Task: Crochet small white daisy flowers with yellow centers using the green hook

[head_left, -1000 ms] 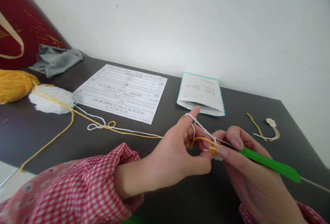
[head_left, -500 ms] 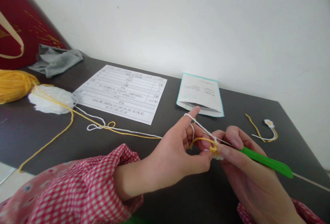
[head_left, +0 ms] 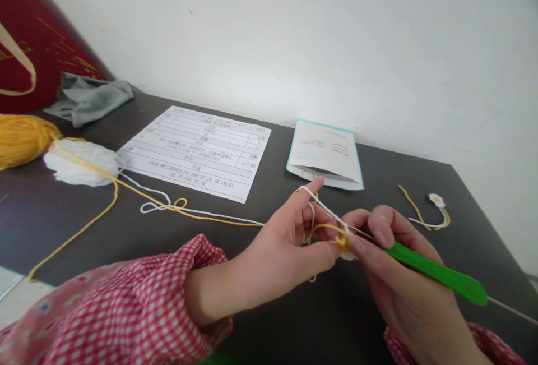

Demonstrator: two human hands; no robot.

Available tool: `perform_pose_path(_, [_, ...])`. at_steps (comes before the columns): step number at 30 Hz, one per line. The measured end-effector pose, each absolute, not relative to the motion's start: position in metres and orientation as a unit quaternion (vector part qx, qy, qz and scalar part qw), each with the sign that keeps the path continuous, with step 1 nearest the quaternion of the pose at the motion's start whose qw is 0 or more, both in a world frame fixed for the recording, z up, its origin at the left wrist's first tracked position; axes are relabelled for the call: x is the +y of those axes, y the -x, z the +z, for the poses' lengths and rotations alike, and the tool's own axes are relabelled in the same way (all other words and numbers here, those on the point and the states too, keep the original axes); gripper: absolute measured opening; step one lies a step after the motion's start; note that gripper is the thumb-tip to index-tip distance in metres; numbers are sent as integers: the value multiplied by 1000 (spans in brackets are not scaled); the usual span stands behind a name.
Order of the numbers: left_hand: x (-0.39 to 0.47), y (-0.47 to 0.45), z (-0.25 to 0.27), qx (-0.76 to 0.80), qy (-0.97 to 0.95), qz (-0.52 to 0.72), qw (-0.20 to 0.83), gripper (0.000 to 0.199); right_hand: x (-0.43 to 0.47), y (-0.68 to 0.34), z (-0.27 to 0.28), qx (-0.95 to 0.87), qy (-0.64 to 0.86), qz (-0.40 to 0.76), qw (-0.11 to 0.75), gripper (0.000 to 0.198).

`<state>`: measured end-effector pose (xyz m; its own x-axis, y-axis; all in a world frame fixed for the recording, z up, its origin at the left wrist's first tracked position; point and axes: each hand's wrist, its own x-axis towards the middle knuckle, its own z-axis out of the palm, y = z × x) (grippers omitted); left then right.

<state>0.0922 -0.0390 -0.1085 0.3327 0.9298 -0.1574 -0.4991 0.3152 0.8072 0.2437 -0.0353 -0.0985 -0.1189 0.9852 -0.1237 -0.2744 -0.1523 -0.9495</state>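
Observation:
My left hand [head_left: 290,241] pinches a small yellow-and-white crochet piece [head_left: 342,241] between thumb and fingers. Its index finger is raised, with white yarn [head_left: 321,203] stretched from it down to the piece. My right hand [head_left: 403,264] is closed on a crochet hook with a green handle [head_left: 441,274]; the thin metal shaft points left into the work. White yarn sits around the shaft close to the piece. A loop of yellow yarn [head_left: 321,226] runs between the left fingers and the piece. The hook's tip is too small to make out clearly.
A yellow yarn skein [head_left: 25,139] and a white yarn ball [head_left: 82,163] lie at the left, strands trailing to my hand. A printed sheet [head_left: 197,152], a white packet [head_left: 325,155], a small crocheted flower [head_left: 436,200], a grey cloth [head_left: 90,98] and a red bag [head_left: 42,40] are around.
The crochet piece and the hook's shaft have shifted slightly left. The handle's far end has moved a little right and down. Both hands keep their hold.

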Motion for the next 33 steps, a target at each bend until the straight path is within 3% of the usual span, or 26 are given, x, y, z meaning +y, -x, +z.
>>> perform_pose_path(13, [-37, -90, -102, 351, -307, 487, 738, 94, -36, -244, -101, -433, 437, 604, 507, 35])
perform_pose_path(25, [-38, -89, -97, 347, -255, 514, 742, 77, -34, -242, -98, -409, 446, 602, 521, 39])
perform_pose_path(33, [-36, -89, -99, 358, -277, 507, 734, 94, -35, -245, -102, -443, 457, 568, 521, 37])
